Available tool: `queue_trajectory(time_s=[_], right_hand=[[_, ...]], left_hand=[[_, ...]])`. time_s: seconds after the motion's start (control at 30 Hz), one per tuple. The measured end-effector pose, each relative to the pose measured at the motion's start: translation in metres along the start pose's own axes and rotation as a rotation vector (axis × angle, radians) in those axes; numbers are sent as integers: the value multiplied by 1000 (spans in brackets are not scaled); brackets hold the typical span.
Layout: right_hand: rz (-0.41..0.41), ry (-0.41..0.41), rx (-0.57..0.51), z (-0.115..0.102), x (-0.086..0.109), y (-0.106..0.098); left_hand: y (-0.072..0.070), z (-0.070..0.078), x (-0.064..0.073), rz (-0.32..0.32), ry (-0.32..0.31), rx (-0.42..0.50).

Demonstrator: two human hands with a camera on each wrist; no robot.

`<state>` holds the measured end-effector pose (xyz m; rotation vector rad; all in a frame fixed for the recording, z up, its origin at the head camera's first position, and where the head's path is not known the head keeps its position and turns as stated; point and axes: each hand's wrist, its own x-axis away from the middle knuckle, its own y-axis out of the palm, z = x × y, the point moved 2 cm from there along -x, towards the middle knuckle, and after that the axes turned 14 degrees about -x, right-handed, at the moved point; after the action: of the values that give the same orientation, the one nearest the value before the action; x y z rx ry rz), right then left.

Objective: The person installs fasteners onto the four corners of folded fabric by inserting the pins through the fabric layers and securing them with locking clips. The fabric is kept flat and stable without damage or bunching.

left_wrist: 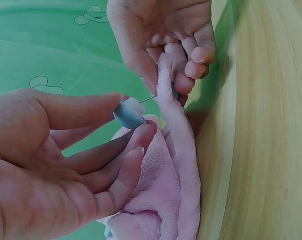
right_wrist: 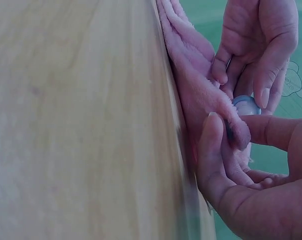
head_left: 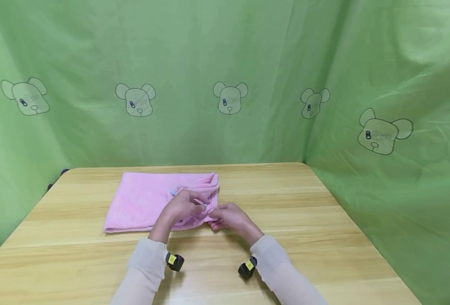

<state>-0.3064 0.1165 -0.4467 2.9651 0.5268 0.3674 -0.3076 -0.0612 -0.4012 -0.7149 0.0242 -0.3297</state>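
A fluffy pink cloth lies folded on the table. My left hand is over its right-hand part. Between thumb and fingers it pinches a small blue-and-white pin cap. A thin metal needle runs from beside the cap to the cloth's edge. At the near right corner, my right hand pinches that edge, raised between thumb and fingers. A bit of blue shows behind the edge there, mostly hidden by the fingers. Another small blue piece sits on the cloth beyond my left hand.
The wooden table reaches out on both sides of the cloth. Green curtains printed with bear heads enclose it at the back and sides. Each wrist carries a small black camera near the sleeve cuff.
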Motion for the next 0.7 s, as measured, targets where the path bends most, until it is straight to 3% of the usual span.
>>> queue_trajectory(time_s=[0.33, 0.7], right_hand=[[-5, -1, -21, -1, 0, 0], [-15, 18, -54, -2, 0, 0]], left_hand=[[4, 2, 0, 34, -4, 2], [4, 0, 1, 25, 17, -41]])
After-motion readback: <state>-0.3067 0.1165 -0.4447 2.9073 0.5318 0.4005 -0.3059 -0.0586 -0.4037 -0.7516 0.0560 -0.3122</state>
